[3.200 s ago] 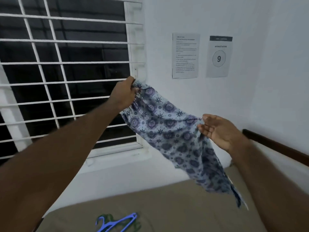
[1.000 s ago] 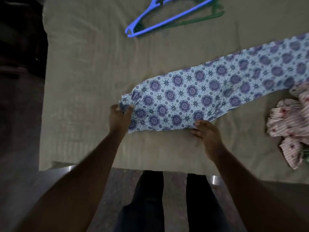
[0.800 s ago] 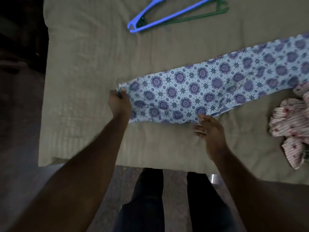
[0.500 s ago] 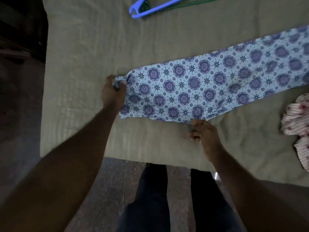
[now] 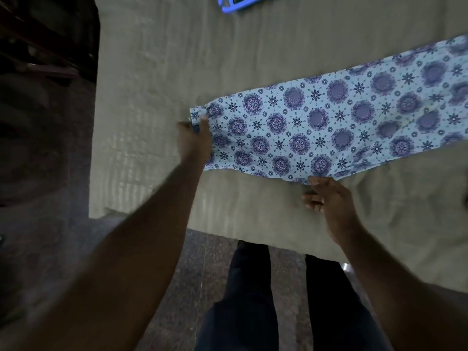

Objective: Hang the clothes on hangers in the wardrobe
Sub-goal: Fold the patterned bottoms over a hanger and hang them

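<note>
As I look down past the dark trousers (image 5: 249, 302) and the floor (image 5: 76, 249), the right hand (image 5: 331, 203) comes first: fingers loose and spread, holding nothing, fingertips just touching the near edge of the floral-print garment (image 5: 316, 122). Further out, I have the left hand (image 5: 195, 141) pinching the garment's narrow hemmed end. The garment lies flat on the olive bed cover (image 5: 157, 72), running off to the right. Farthest, at the top edge, a blue plastic hanger (image 5: 235, 3) lies well apart from it.
</note>
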`<state>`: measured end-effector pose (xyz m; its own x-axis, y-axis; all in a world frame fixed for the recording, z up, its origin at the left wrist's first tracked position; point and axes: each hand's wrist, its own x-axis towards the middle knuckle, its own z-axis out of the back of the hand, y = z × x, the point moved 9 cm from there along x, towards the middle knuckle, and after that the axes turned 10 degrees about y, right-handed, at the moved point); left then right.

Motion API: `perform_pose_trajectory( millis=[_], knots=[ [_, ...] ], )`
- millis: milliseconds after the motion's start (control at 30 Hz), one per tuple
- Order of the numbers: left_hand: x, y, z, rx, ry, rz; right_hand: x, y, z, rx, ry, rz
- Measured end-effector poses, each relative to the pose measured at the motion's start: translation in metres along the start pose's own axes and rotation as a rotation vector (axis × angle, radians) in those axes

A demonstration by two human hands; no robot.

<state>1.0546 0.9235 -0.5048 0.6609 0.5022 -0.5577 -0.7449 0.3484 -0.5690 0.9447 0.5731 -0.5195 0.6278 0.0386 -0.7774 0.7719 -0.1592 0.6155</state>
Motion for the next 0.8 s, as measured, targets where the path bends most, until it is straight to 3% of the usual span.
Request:
perform_pose_trajectory(
  millis=[67, 233, 367, 467, 600, 700, 800],
  knots=[
    [-0.012, 0.011, -0.006, 0.11, -0.054, 0.004, -0.001, 0.001, -0.001, 0.033, -0.022, 0.016],
    [-0.009, 0.004, 0.023, 0.083, -0.238, -0.191, -0.015, 0.003, 0.0, 0.104, -0.104, 0.107],
    [0.005, 0.027, 0.038, 0.216, -0.214, -0.151, -0.017, -0.022, -0.028, 0.102, 0.085, -0.053],
    [0.004, 0.028, 0.037, 0.256, -0.195, -0.144, -0.013, -0.026, -0.025, 0.211, 0.048, -0.095],
    [-0.015, 0.01, 0.037, 0.48, -0.298, -0.053, -0.01, -0.022, -0.006, 0.352, -0.022, -0.09],
    [-0.04, -0.033, -0.017, 0.618, -0.12, -0.275, 0.0, -0.012, 0.022, 0.445, -0.107, -0.056],
    [-0.086, -0.072, -0.119, 0.737, 0.238, -0.573, 0.014, 0.004, 0.058, 0.511, -0.205, -0.022]
  ],
)
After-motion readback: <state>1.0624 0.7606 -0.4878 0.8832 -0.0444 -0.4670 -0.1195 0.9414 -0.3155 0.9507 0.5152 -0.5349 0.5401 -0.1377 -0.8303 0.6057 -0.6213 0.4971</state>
